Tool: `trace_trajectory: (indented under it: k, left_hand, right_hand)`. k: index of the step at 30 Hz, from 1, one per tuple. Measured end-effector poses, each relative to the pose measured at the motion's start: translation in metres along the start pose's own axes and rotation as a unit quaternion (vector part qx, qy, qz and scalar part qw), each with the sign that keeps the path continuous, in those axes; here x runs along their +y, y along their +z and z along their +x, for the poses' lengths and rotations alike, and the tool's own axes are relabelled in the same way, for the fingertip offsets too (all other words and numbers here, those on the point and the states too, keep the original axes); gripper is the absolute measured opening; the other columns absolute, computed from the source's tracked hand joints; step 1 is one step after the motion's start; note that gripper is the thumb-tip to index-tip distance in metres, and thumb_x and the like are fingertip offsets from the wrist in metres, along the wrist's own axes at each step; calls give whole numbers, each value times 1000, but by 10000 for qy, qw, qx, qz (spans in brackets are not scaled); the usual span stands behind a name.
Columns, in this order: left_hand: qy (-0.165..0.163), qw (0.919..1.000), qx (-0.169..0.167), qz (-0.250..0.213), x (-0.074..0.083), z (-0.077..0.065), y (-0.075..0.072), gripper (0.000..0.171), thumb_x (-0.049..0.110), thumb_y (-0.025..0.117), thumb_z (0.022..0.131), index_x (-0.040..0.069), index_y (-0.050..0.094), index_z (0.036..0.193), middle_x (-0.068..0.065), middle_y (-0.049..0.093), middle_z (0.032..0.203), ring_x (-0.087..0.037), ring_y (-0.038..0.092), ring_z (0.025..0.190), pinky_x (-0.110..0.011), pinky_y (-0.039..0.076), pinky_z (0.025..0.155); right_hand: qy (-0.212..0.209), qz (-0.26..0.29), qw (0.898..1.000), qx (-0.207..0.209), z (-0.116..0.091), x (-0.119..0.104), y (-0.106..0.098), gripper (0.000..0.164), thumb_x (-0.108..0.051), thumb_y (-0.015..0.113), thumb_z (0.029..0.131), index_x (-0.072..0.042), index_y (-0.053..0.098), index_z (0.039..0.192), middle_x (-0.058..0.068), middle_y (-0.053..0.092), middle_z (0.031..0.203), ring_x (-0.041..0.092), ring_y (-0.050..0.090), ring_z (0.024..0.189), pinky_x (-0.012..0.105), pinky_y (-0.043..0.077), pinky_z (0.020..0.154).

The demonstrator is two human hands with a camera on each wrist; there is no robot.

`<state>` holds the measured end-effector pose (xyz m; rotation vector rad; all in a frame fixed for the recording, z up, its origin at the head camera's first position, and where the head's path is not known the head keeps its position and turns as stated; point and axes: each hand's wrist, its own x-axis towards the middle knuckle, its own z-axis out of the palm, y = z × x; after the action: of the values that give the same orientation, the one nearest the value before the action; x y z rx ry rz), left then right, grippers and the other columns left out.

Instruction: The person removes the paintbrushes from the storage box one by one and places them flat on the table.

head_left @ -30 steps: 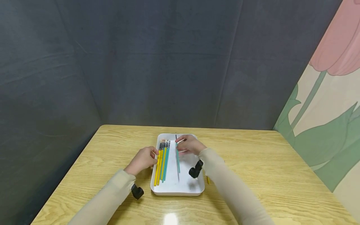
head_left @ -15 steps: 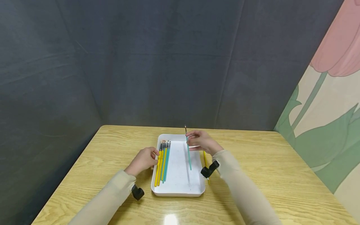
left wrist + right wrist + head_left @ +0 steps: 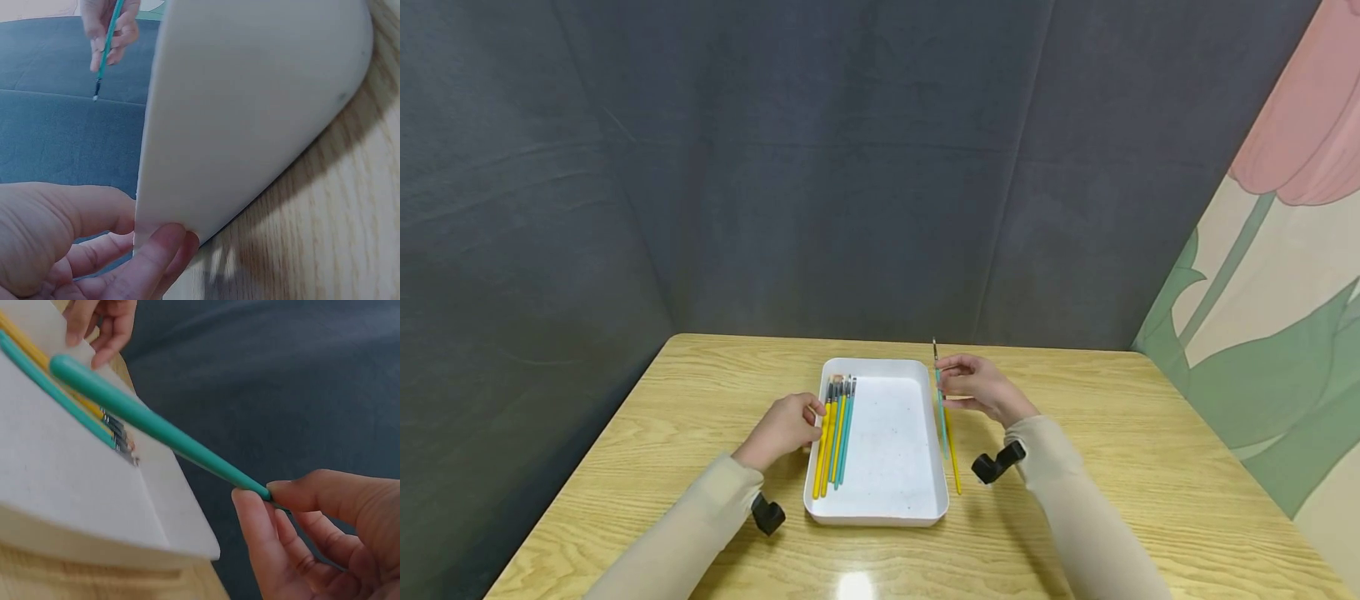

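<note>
A white rectangular tray [image 3: 891,450] lies on the table, with several yellow and teal paintbrushes [image 3: 831,442] side by side along its left wall, bristles pointing away. My left hand [image 3: 784,427] grips the tray's left rim, thumb and fingers on either side of the wall in the left wrist view. Just past the right rim, my right hand [image 3: 981,387] pinches a teal paintbrush [image 3: 150,422] between thumb and fingertips near its ferrule, bristles up and away. Below that hand, a yellow paintbrush [image 3: 954,458] lies on the table beside the tray's right side.
The wood-grain table [image 3: 1112,467] extends to both sides of the tray. A dark grey curtain [image 3: 820,183] hangs behind and to the left. At the right is a panel with a painted pink tulip [image 3: 1300,133].
My right hand has carried the teal paintbrush up from inside the tray and rightward, past the right rim. The left hand has stayed on the left rim.
</note>
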<state>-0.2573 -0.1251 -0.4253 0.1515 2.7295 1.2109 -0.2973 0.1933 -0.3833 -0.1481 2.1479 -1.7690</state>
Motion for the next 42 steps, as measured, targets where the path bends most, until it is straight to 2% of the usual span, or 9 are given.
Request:
trace_trajectory:
  k: [4, 7, 11, 15, 19, 24, 32, 42]
  left_hand:
    - [-44, 10000, 4, 3, 1, -1, 0, 26, -1, 67, 80, 2, 62, 105, -9, 56, 86, -17, 56, 61, -26, 46, 54]
    - [-73, 10000, 1, -26, 2, -1, 0, 26, -1, 67, 80, 2, 63, 106, -9, 56, 86, -17, 56, 62, -26, 46, 54]
    - [-57, 10000, -1, -68, 2, -1, 0, 26, -1, 67, 80, 1, 63, 105, -9, 56, 85, -17, 56, 61, -26, 46, 54]
    - [-11, 10000, -3, -70, 2, -2, 0, 27, -1, 67, 79, 1, 63, 105, -9, 56, 85, -17, 56, 61, -26, 46, 54]
    - [4, 10000, 12, -73, 2, -1, 0, 26, -1, 66, 79, 1, 63, 105, -9, 56, 84, -17, 56, 60, -26, 46, 54]
    - [32, 10000, 25, -51, 3, -2, -1, 27, -2, 66, 78, 0, 63, 104, -10, 56, 83, -17, 56, 60, -26, 46, 53]
    - [0, 10000, 0, 0, 4, -3, -2, 26, -1, 67, 79, 1, 63, 104, -9, 56, 84, -17, 56, 61, -26, 46, 54]
    - [36, 10000, -28, 3, 4, -3, -2, 27, -1, 66, 78, 1, 63, 105, -9, 57, 85, -17, 56, 61, -26, 46, 55]
  right_hand:
    - [138, 33, 9999, 96, 0, 13, -10, 47, -1, 57, 93, 6, 40, 136, 9, 53, 111, 18, 61, 96, 36, 55, 87]
    - [282, 51, 9994, 192, 3, 23, -15, 48, 0, 56, 93, 8, 39, 137, 7, 53, 107, 16, 62, 90, 33, 57, 81]
    - [388, -4, 9988, 299, 6, 36, -20, 47, 1, 55, 92, 9, 40, 136, 7, 54, 103, 12, 62, 79, 34, 58, 79]
    - [467, -173, 9980, 398, 9, 45, -23, 45, 2, 57, 91, 9, 43, 133, 7, 56, 100, 11, 62, 77, 35, 58, 79]
    - [557, -347, 9969, 435, 12, 52, -23, 44, 5, 58, 88, 8, 47, 130, 7, 57, 96, 11, 63, 75, 33, 59, 72]
    - [635, -499, 9958, 433, 14, 58, -22, 43, 10, 58, 85, 9, 49, 127, 9, 57, 94, 12, 62, 71, 30, 58, 65]
    - [918, -695, 9916, 586, 17, 63, -19, 39, 8, 59, 85, 5, 52, 123, 8, 55, 94, 12, 59, 66, 28, 57, 61]
    - [909, -1063, 9877, 699, 13, 58, -12, 35, 5, 63, 83, 3, 56, 117, 6, 54, 87, 11, 57, 58, 26, 56, 59]
